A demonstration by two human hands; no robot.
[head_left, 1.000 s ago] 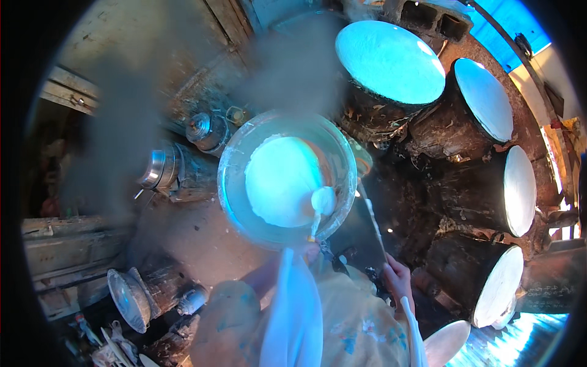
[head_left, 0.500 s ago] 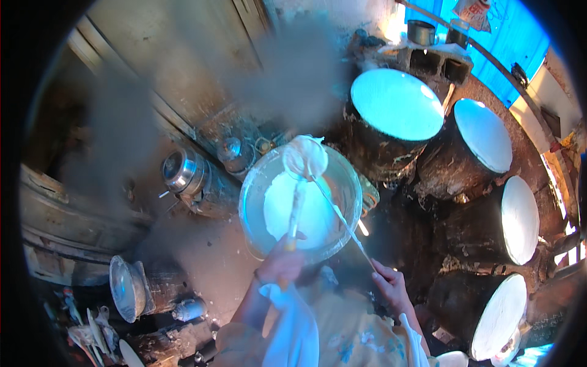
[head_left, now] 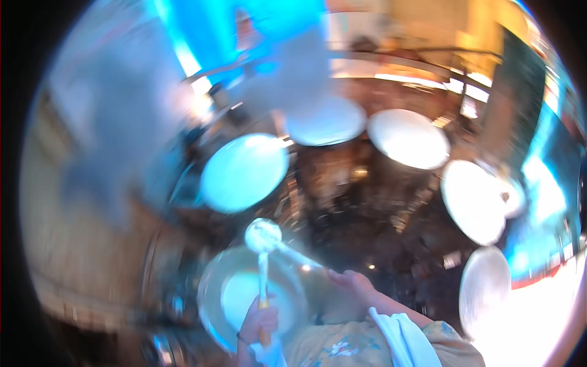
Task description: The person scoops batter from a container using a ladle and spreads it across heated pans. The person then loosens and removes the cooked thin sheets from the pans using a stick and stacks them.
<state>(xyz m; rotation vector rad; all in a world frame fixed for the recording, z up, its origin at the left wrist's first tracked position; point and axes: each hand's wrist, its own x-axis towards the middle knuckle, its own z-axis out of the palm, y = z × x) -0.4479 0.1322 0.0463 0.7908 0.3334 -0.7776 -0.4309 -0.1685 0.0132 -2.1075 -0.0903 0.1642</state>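
- The whole frame is motion-blurred; the left half is a featureless smear.
- Right hand: its grip cannot be told.
- Ladle contents unreadable.

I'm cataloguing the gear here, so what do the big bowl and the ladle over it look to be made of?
The bowl looks like thin polished metal: its rim shines and reflects light, though blur leaves this open. The ladle, held by the left hand, has a pale coated cup and shaft and an orange-brown grip, perhaps wood or plastic; its material can't be told for sure.

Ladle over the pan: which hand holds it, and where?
The left hand grips the ladle low on its handle. The right hand seems to hold a thin rod's end; blur hides details.
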